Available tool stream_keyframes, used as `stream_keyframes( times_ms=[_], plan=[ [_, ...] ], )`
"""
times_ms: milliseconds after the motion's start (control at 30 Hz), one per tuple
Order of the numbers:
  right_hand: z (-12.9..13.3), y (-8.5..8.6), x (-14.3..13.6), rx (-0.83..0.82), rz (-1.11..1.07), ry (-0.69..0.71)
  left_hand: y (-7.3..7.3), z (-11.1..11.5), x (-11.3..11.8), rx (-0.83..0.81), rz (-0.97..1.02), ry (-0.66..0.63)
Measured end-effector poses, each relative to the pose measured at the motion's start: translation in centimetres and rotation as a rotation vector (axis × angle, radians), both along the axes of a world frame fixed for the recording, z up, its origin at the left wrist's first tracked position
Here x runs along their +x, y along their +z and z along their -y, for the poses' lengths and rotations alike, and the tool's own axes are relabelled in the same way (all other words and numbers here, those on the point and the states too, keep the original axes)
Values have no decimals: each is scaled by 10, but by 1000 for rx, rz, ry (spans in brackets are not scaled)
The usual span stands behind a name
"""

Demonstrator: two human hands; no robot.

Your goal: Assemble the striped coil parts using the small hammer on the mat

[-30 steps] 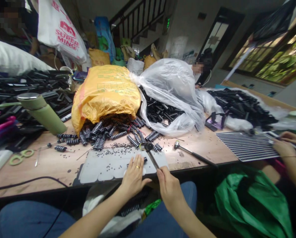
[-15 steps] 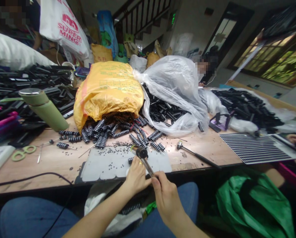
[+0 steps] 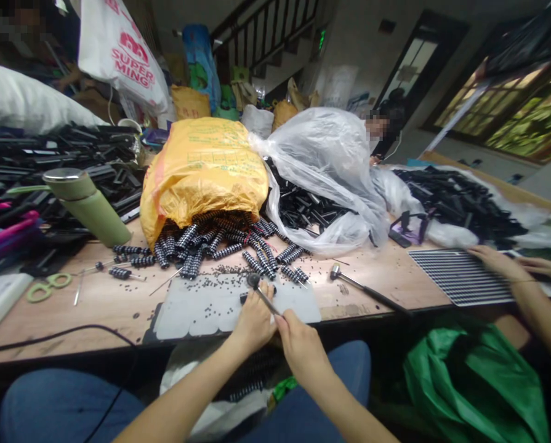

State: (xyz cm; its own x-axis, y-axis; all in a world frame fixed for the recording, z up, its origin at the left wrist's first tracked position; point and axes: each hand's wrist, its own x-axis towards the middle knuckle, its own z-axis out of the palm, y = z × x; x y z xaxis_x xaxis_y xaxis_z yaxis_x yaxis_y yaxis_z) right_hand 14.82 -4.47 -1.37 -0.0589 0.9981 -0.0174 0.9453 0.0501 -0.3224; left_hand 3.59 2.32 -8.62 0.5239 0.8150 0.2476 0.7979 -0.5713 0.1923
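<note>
My right hand [image 3: 303, 344] grips the handle of a hammer [image 3: 266, 299], whose head is low above the pale board [image 3: 183, 307]. Under and beside the hammer, my left hand [image 3: 255, 317] presses its fingers onto a small black piece [image 3: 244, 298] on the board. Most of that piece is hidden by the fingers. Tiny dark bits [image 3: 213, 307] are scattered over the board. Just behind lies a heap of black-and-white ridged rolls [image 3: 192, 258], spilling from a yellow sack [image 3: 205, 160].
A second hammer [image 3: 367, 289] lies to the right. Green-handled scissors [image 3: 48, 286] and a green flask [image 3: 88, 206] stand left. Clear plastic [image 3: 321, 160] covers black pieces. A co-worker's hands reach over a striped sheet [image 3: 455, 277] at right. A green bag [image 3: 478, 381] hangs below.
The hammer head has come down and slightly left, closer to my left hand. The co-worker's arms have moved in over the striped sheet.
</note>
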Motion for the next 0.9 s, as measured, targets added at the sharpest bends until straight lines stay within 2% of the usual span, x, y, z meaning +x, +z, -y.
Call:
stream_keyframes(
  times_ms=[100, 233, 300, 367, 433, 500, 600, 700, 800, 900],
  plan=[
    [-6, 7, 30, 75, 5, -144, 12, 1, -1, -96, -25, 64],
    [-21, -2, 85, 43, 159, -373, 32, 3, -11, -155, 0, -38],
    [-27, -13, 110, 24, 229, -442, 41, -17, -22, -81, 10, 57],
    [-30, -26, 128, 18, 283, -487, 47, -52, -37, 12, -32, 243],
    [-31, -37, 140, 34, 330, -501, 48, -92, -50, 50, -127, 347],
    [-33, -45, 145, 87, 376, -476, 44, -124, -60, 50, -153, 366],
    [-43, -50, 142, 223, 376, -401, 35, -145, -64, 46, -164, 356],
    [-69, -46, 131, 313, 244, -282, 31, -144, -62, 51, -157, 336],
    [-106, -40, 117, 290, 161, -193, 31, -132, -61, 63, -136, 333],
    [-145, -39, 108, 247, 147, -208, 34, -115, -62, 57, 134, 324]
  ],
)
